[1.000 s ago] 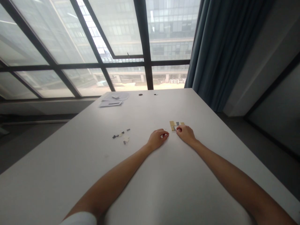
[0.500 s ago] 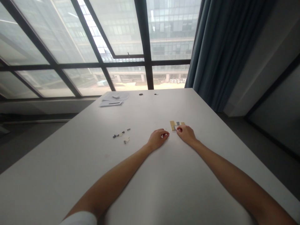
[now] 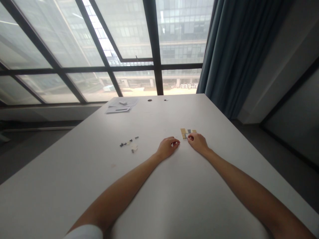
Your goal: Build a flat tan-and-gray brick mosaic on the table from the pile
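Note:
My right hand point(image 3: 197, 142) is closed in a pinch at the near edge of a flat tan plate point(image 3: 183, 130) that carries grey and white pieces. Whatever its fingertips hold is too small to make out, and the hand covers part of the plate. To the left, my left hand point(image 3: 168, 147) rests on the table with thumb and forefinger brought together, a short way from the plate. Anything in that pinch is hidden or too tiny to name. Several small dark and pale pieces point(image 3: 128, 143) lie loose on the table, left of my left hand.
The white table point(image 3: 154, 122) reaches to the windows. Papers point(image 3: 119, 108) with a small white object on top lie at its far left corner. Two dark round spots point(image 3: 150, 100) show near the far edge. A blue curtain point(image 3: 224, 66) hangs at the right.

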A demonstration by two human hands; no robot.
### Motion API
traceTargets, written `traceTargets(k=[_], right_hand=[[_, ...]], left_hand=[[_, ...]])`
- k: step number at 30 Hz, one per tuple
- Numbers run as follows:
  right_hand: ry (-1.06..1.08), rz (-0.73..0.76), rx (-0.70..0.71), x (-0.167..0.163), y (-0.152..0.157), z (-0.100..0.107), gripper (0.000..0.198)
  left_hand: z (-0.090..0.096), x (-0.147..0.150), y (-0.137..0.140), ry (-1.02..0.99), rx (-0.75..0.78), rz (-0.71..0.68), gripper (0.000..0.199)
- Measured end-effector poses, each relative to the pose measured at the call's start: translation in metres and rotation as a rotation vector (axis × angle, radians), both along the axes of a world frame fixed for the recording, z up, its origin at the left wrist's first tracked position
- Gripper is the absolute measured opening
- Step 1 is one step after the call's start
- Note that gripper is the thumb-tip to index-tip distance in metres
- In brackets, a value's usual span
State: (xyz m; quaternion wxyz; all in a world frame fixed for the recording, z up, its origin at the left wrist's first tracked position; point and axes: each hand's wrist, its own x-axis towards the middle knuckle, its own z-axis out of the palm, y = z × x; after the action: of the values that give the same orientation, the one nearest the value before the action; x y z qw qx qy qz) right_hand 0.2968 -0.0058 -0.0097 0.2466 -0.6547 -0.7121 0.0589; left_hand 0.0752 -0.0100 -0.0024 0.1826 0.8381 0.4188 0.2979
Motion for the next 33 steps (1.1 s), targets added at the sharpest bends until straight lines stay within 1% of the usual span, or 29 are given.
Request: traceTargets(k=[9,15,18,21,23,24,26,28,29,31,33], right_hand=[[-0.004,-0.006,-0.013,0.000,0.000,0.000,0.015],[0.021,-0.023,0.002,0.000,0.001,-0.003,0.021],[0.091,-0.039,0.065,0.002,0.000,-0.002,0.023],[0.192,-0.043,0.196,0.003,-0.004,0.001,0.025],[0.229,0.026,0.258,0.002,-0.009,0.005,0.025],[0.227,0.091,0.267,0.001,-0.012,0.007,0.025],[0.179,0.268,0.239,-0.005,-0.020,0.009,0.024],[0.088,0.466,0.161,-0.012,-0.027,0.011,0.023],[0.046,0.535,0.115,-0.016,-0.031,0.011,0.023],[-0.024,0.616,0.026,-0.023,-0.037,0.012,0.019],[-0.070,0.647,-0.044,-0.028,-0.042,0.013,0.016]], left_hand=[[0.000,-0.001,0.000,0.001,0.001,-0.002,0.021],[-0.001,-0.001,0.001,-0.005,0.006,-0.006,0.020],[0.001,0.000,-0.002,-0.006,0.007,0.001,0.021],[0.004,0.000,-0.005,0.003,0.008,0.027,0.023],[0.005,0.001,-0.006,0.016,0.014,0.058,0.026],[0.005,0.001,-0.005,0.021,0.016,0.075,0.027],[0.004,0.000,-0.004,0.021,0.017,0.114,0.027],[0.003,0.000,-0.002,0.004,0.017,0.161,0.028],[0.002,0.000,-0.001,-0.005,0.015,0.186,0.028],[0.002,0.000,0.000,-0.014,0.011,0.233,0.028],[0.002,0.000,0.000,-0.001,0.002,0.259,0.029]])
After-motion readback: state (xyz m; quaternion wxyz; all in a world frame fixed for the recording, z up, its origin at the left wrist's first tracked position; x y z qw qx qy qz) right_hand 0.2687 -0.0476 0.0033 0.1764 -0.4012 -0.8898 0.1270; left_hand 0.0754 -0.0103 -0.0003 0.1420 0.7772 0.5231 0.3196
